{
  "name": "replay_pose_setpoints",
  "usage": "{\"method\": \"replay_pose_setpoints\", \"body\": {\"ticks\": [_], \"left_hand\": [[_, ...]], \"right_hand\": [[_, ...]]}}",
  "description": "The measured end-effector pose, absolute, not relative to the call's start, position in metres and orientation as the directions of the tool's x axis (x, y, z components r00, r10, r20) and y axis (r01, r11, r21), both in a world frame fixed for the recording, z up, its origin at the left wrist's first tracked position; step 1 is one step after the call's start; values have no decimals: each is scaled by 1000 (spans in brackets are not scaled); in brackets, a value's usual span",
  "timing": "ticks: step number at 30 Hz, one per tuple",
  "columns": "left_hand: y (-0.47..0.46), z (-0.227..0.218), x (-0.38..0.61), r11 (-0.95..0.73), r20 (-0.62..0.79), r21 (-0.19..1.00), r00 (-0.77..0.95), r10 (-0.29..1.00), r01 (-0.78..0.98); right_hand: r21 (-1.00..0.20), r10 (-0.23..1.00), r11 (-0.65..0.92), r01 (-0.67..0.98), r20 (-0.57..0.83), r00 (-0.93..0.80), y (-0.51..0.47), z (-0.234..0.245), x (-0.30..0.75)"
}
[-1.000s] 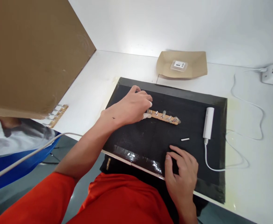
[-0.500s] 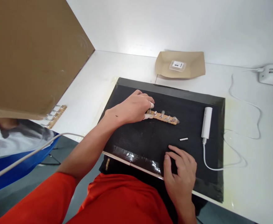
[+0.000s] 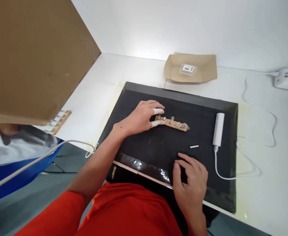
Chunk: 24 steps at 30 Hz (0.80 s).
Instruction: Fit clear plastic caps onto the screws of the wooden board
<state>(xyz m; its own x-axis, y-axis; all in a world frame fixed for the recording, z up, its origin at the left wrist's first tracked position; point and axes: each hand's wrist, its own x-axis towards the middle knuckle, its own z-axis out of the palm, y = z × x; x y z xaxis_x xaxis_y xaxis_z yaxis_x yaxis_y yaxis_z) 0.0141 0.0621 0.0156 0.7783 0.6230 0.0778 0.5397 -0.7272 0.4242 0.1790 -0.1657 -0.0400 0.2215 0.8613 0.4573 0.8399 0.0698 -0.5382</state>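
Observation:
My left hand point(image 3: 145, 115) is at the left end of a narrow wooden strip point(image 3: 169, 123) on the black mat. White covers sit on its thumb and index finger, which are spread apart on either side of that end with a gap between the tips. Several small metal and clear pegs point(image 3: 172, 119) stand along the strip, and a clear piece point(image 3: 186, 126) lies at its right end. Near the mat's front edge my right hand point(image 3: 192, 180) rests with loosely bent fingers apart and nothing in it. A small white stick point(image 3: 194, 146) lies just beyond its fingertips.
A white stick-shaped device point(image 3: 218, 129) with a cable lies on the right of the black mat point(image 3: 144, 154). Behind is a cardboard tray point(image 3: 205, 68) holding a clear plastic case point(image 3: 187, 69). A brown board point(image 3: 35, 59) and another pegged strip point(image 3: 60, 123) are at left.
My left hand has drawn back slightly toward me, and its thumb and index finger are now further apart. The strip and my right hand have stayed in place.

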Motion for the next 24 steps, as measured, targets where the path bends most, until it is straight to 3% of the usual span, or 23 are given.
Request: {"method": "replay_pose_setpoints", "body": {"ticks": [11,24], "left_hand": [[63,17,7,-717,60,462,788,613,522],[78,32,11,-676,-111,483,804,584,557]], "right_hand": [[-540,862,73,838,456,219,-164,-41,178],[-543,863,71,837,454,222,-165,-40,178]]}}
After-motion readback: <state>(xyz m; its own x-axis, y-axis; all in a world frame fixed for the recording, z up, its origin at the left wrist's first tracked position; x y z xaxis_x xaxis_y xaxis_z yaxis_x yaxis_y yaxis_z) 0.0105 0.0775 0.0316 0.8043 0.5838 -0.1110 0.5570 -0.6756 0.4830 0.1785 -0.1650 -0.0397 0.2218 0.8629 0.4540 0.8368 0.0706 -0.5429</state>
